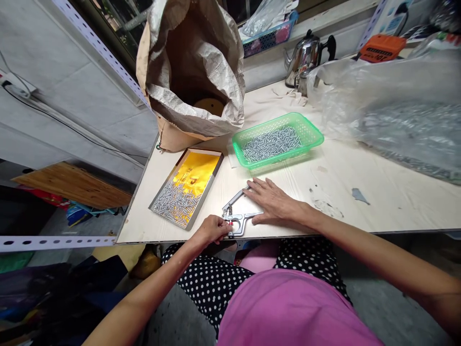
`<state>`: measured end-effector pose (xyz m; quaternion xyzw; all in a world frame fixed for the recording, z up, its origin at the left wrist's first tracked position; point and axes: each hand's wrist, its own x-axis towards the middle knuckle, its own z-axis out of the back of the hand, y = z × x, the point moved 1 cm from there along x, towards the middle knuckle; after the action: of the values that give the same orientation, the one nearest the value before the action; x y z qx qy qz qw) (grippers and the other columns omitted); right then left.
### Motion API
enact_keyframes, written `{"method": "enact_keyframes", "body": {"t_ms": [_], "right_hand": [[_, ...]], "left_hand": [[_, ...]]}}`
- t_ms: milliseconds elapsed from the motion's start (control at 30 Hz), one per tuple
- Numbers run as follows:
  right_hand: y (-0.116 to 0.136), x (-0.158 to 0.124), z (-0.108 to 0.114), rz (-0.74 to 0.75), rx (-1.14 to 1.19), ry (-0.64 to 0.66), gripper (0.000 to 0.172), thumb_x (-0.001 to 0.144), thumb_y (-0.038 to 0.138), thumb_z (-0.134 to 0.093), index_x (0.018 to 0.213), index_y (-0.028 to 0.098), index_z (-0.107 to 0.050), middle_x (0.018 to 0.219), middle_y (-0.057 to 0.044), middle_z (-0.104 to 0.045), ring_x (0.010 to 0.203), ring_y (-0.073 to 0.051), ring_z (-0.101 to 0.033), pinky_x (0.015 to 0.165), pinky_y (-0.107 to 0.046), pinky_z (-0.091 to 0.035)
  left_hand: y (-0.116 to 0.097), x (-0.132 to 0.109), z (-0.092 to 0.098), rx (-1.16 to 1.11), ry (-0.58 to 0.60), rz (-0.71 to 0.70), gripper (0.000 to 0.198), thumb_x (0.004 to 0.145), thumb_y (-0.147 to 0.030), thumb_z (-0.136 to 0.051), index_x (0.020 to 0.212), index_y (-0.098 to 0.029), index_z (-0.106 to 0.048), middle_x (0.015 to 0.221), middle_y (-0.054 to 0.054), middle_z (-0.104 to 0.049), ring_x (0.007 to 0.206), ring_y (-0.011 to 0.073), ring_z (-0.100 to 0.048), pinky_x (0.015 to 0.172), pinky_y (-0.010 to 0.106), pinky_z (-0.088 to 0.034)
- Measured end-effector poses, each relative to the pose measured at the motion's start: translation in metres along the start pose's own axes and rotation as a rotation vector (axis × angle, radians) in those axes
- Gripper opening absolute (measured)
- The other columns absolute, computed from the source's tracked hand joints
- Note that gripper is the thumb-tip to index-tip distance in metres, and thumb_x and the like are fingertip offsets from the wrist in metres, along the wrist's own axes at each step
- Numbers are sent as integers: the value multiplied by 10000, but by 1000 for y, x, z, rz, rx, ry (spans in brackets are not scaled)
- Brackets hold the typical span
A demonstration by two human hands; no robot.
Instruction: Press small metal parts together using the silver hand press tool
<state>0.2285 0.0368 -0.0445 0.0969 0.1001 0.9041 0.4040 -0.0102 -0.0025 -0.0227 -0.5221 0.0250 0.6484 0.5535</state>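
Note:
Silver hand pliers [238, 218] with a spring and a red part at the jaws lie near the table's front edge. My right hand [272, 199] reaches over their two handles, fingers on the upper one and thumb by the lower. At the jaw end, my left hand [212, 228] is closed in a pinch; what is between its fingertips is too small to make out. Left of the pliers, a shallow tray [206, 204] holds small silver metal pins [175, 202] on a yellow sheet. Behind my right hand, more such pins [272, 144] fill a green basket [313, 134].
A large open sack [201, 122] stands at the back left. To the right lies a big clear plastic bag [403, 110] with metallic contents. A steel kettle [308, 57], an orange box [382, 48] and a blue basket [270, 42] are at the back by the wall.

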Motion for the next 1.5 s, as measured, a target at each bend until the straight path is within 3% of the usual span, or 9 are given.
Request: {"method": "enact_keyframes", "body": {"t_ms": [233,467,633,700,867,1067,1167,1367,1500], "right_hand": [[-4,20,10,43,-53,100,985,609,676,-738,1341,83,-451,1251,-203,-529,1150,-368,-463,1007,-596,-299],[4,18,13,51,-57,90,624,672,570,-766,1077,123,-604,1056,-129,-587,981,-295,-499,860,-429,-383],[12,9,18,40,-4,68,348,782,416,-731,966,149,-604,981,-101,-596,927,-250,-505,772,-353,-375],[14,7,18,38,9,56,324,793,386,-727,971,147,-601,982,-100,-595,930,-247,-506,772,-349,-373],[16,3,15,13,11,62,433,785,423,-717,1055,108,-593,1036,-126,-591,968,-265,-509,803,-367,-399],[10,-10,23,-47,18,109,735,711,446,-779,1259,44,-502,1204,-197,-549,1061,-292,-498,897,-385,-402],[10,-11,29,-70,-9,144,588,765,428,-740,1177,48,-563,1146,-182,-574,1015,-282,-516,868,-375,-411],[19,-8,18,6,-58,143,130,899,254,-592,919,130,-624,937,-97,-622,872,-217,-541,740,-330,-398],[22,-6,4,41,-53,103,130,940,163,-496,881,148,-611,879,-66,-624,808,-193,-533,702,-317,-370]], "left_hand": [[-3,-2,-2,10,-45,38,280,769,-364,-624,593,-163,-542,454,-60,-462,410,79,-413,423,206,-378],[-1,-10,-5,48,-99,58,274,836,-378,-580,685,-150,-595,519,-28,-515,464,108,-489,462,225,-406],[-8,-24,-10,460,-499,-264,251,915,-349,-519,811,-167,-655,826,66,-631,818,194,-598,731,305,-478],[-16,-21,-16,560,-555,-431,196,910,-348,-548,916,-182,-653,965,83,-624,955,226,-574,826,346,-480],[-36,9,-25,691,-410,-717,575,818,-363,-688,1313,-179,-459,1354,132,-492,1252,284,-431,1035,445,-395],[-53,22,-15,824,-304,-692,685,794,-397,-693,1361,-140,-407,1254,135,-536,1118,286,-481,976,416,-416],[-57,24,-13,869,-332,-644,653,762,-432,-718,1302,-155,-477,1154,111,-559,1068,284,-490,921,390,-435],[-53,28,-16,796,-327,-642,310,801,-395,-706,1014,-182,-632,982,52,-589,966,235,-514,817,340,-448],[-51,28,-17,791,-339,-614,219,847,-381,-665,933,-180,-650,933,47,-601,939,222,-522,783,326,-451]]}}
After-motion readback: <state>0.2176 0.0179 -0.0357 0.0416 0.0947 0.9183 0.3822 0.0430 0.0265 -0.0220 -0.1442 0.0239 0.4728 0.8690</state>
